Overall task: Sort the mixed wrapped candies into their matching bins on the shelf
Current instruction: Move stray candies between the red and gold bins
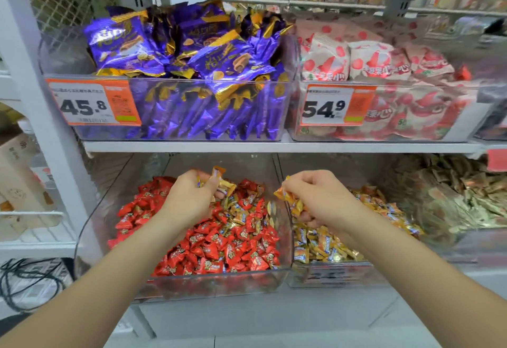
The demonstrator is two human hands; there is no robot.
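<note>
A clear bin (90,227) on the lower shelf holds a heap of red wrapped candies (219,246) with some gold ones mixed in near its back right. My left hand (189,196) hovers over that heap, shut on a few gold candies (219,180). To the right, a second clear bin (329,276) holds gold wrapped candies (321,243). My right hand (321,196) is above the divide between the two bins, shut on a bunch of gold candies (288,196).
The upper shelf carries a bin of purple snack packs (192,54) priced 45.8 and a bin of white-and-red packs (370,62) priced 54.9. A bin of olive-green wrapped sweets (452,196) stands at the lower right. Cardboard boxes (19,177) and cables (30,282) lie at the left.
</note>
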